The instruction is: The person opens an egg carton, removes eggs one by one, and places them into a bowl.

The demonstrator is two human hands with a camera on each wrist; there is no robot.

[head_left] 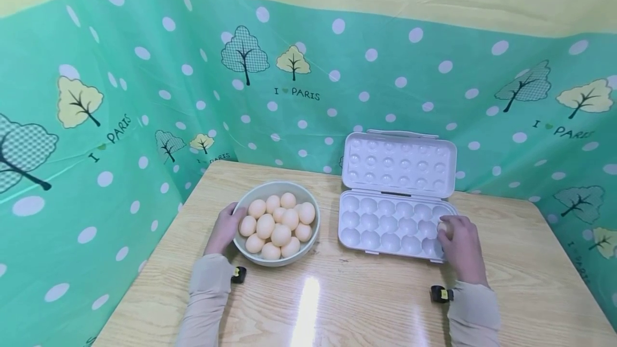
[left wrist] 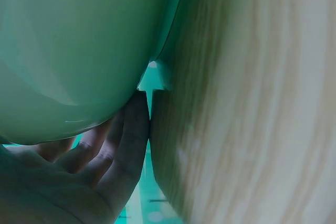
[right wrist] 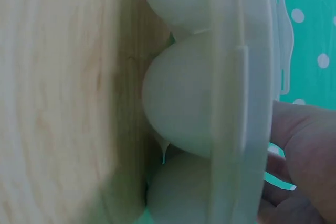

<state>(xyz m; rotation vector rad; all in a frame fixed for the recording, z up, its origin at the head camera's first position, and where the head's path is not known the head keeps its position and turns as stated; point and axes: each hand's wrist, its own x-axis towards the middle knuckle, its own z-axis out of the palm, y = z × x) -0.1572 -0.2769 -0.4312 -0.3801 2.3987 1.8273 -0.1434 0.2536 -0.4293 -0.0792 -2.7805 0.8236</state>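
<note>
A pale green bowl (head_left: 310, 245) full of light brown eggs (head_left: 265, 226) stands on the left of the table. At its left rim, my left hand (head_left: 226, 228) grips the bowl, its fingers (left wrist: 128, 140) lying along the outer wall. To the right, a whitish plastic egg box (head_left: 388, 224) lies with its lid (head_left: 399, 162) raised against the curtain. My right hand (head_left: 464, 248) pinches an egg (head_left: 443, 226) over the right end column of hollows. In the right wrist view, the box's side (right wrist: 228, 98) hides the egg and most of the fingers.
The wooden table (head_left: 366, 299) carries both containers, with a gap between bowl and box. A green dotted curtain (head_left: 308, 117) hangs behind and along both sides. Small black cameras are strapped at both wrists.
</note>
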